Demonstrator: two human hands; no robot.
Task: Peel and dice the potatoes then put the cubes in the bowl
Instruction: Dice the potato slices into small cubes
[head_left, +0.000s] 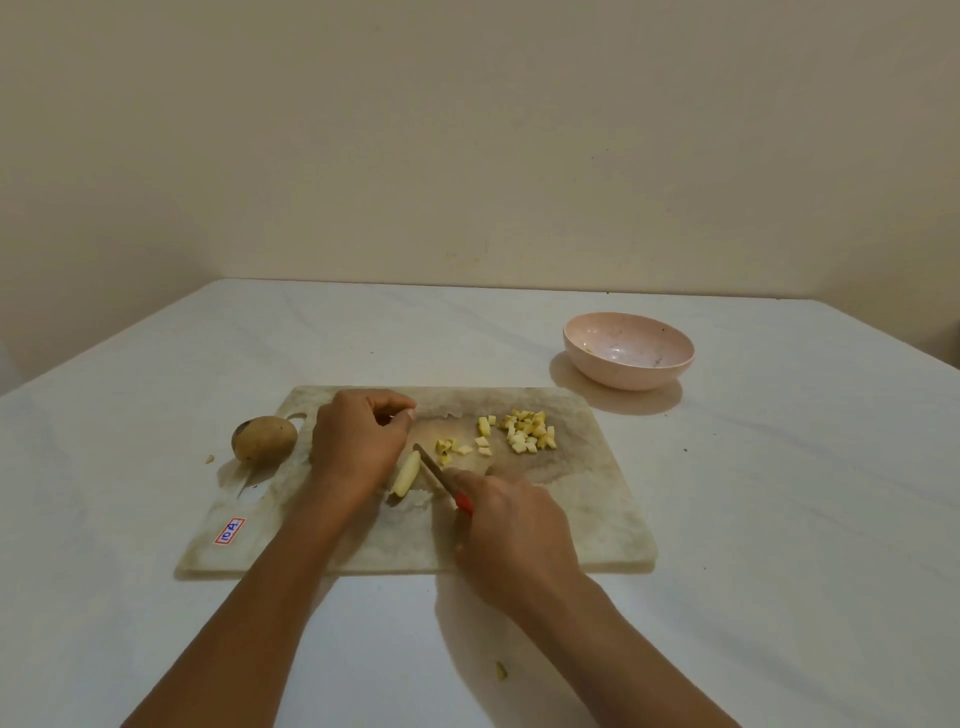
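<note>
A worn pale cutting board (571, 525) lies on the white table. On it, my left hand (358, 441) has its fingers curled, thumb tip against the index finger, and no potato shows in its grasp. A peeled potato strip (406, 473) lies along that hand's thumb side. My right hand (514, 530) grips a red-handled knife (436, 470), whose blade points up-left just right of the strip. Several yellow potato cubes (527, 431) are scattered on the board's far right part. A whole unpeeled potato (264, 439) sits at the board's left edge. The pink bowl (628, 358) stands at the far right.
A red-framed label (229, 531) is stuck on the board's near left corner. One small potato scrap (501, 670) lies on the table near my right forearm, another tiny bit (210, 459) left of the whole potato. A plain wall stands behind the table.
</note>
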